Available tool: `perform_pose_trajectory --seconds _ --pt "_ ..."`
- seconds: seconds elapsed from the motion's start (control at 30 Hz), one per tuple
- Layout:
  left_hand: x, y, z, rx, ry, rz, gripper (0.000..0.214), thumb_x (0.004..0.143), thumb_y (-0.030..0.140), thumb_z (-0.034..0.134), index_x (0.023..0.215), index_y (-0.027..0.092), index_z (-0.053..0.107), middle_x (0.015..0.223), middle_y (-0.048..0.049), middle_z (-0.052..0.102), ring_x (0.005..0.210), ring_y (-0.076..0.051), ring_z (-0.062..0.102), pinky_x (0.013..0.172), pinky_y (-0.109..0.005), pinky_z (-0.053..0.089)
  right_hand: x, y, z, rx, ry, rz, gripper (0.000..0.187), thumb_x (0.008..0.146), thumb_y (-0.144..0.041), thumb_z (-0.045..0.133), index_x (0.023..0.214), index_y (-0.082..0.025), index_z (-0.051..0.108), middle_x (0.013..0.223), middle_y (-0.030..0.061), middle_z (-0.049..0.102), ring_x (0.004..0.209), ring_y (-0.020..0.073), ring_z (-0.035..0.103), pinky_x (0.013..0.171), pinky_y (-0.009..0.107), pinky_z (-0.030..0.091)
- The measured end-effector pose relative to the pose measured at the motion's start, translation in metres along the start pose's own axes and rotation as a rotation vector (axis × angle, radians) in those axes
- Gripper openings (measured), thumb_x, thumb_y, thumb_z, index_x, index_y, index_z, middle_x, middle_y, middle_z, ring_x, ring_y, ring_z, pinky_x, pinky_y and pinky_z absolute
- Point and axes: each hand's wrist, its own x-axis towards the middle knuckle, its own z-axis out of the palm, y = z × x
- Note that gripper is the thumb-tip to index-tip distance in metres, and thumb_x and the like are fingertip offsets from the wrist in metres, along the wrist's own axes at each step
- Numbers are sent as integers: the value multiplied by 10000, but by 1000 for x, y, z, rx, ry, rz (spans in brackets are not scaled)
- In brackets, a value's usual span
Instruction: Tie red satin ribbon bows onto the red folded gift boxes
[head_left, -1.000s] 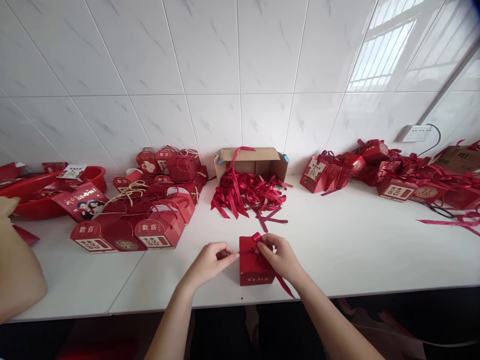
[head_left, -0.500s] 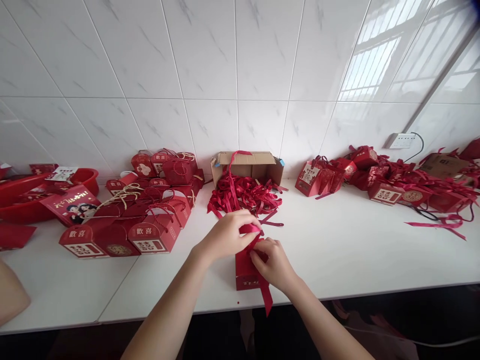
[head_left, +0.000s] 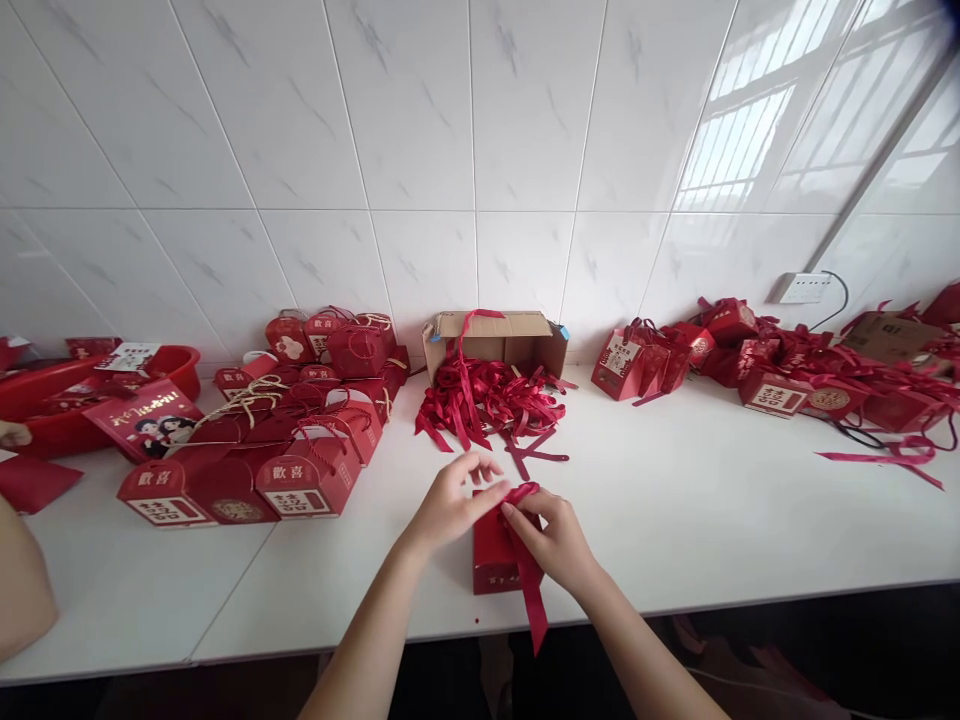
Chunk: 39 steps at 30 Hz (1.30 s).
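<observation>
A small red gift box [head_left: 491, 550] lies on the table in front of me, with a dark red satin ribbon [head_left: 534, 600] over its top. One ribbon tail hangs past the box's near side. My right hand [head_left: 555, 535] pinches the ribbon between thumb and fingers at the top of the box, where it bunches into a loop. Just left of that loop is my left hand [head_left: 454, 505], its fingers curved and apart from the thumb. The left thumb tip comes close to the ribbon; whether it touches is unclear.
Behind the box, a cardboard carton [head_left: 495, 325] spills loose red ribbons [head_left: 487, 400]. Finished-looking red boxes [head_left: 304, 480] stand at left beside a red basin [head_left: 184, 370]. More ribboned boxes [head_left: 772, 390] are piled at right. Another person's arm [head_left: 22, 590] shows at far left.
My left hand has come off the ribbon and opened, shifting slightly down and left. My right hand keeps its pinch. The other person's hand has appeared by the basin.
</observation>
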Motion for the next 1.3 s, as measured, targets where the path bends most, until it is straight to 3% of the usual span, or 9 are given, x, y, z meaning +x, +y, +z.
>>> perform_pose_trajectory --seconds 0.13,0.27,0.37,0.63,0.8,0.93,1.03,1.13,1.3 --pt "-23 -24 9 -93 -25 -105 223 755 383 675 885 201 662 956 -46 672 914 -210 594 829 -323 422 -1 -2 -1 22 -40 -37 384 884 -407 509 565 -200 565 543 8 549 590 159 508 620 292 417" --pt "-29 -36 20 -224 68 -120 201 767 366 664 732 171 629 819 -48 672 819 -196 611 775 -312 445 -5 0 4 102 78 122 233 828 -419 597 749 -206 542 599 3 612 567 157 509 578 283 420" --pt "-32 -36 25 -294 81 -129 198 806 359 622 745 175 580 850 -46 678 833 -185 616 763 -298 453 -7 0 8 204 149 216 296 801 -404 640 911 -227 430 621 -29 636 554 146 515 563 262 416" --pt "-36 -35 32 -246 107 -72 161 760 259 654 725 186 515 825 -26 655 797 -162 601 716 -264 450 -6 1 9 167 127 135 164 835 -362 600 870 -210 548 636 -14 628 572 142 532 609 269 443" --pt "-32 -41 40 -250 196 -38 120 770 215 610 703 188 515 794 -27 641 740 -150 581 665 -255 439 -11 5 6 64 105 79 194 863 -354 567 913 -211 689 772 46 662 704 184 589 688 320 488" --pt "-30 -44 43 -268 217 -38 167 757 201 618 668 195 475 799 -35 653 728 -155 584 642 -256 424 -14 10 3 -17 99 52 245 793 -355 664 991 -229 733 860 71 609 748 198 585 690 336 514" --pt "-30 -44 44 -282 229 -22 222 762 197 608 639 204 424 808 -36 644 795 -172 602 685 -268 430 -16 12 3 -66 141 70 192 805 -335 639 932 -254 758 1002 90 569 785 195 579 733 358 524" --pt "-30 -45 45 -295 216 -7 237 774 192 592 640 209 397 812 -33 635 822 -177 607 733 -284 435 -16 11 3 -59 158 122 189 823 -330 598 875 -259 766 1108 99 551 969 239 570 867 402 497" --pt "-27 -45 40 -323 172 -14 305 796 233 589 647 219 323 787 -21 636 813 -171 604 757 -289 443 -11 11 0 82 82 272 198 794 -399 630 797 -240 748 1222 96 522 1173 284 497 997 438 413"
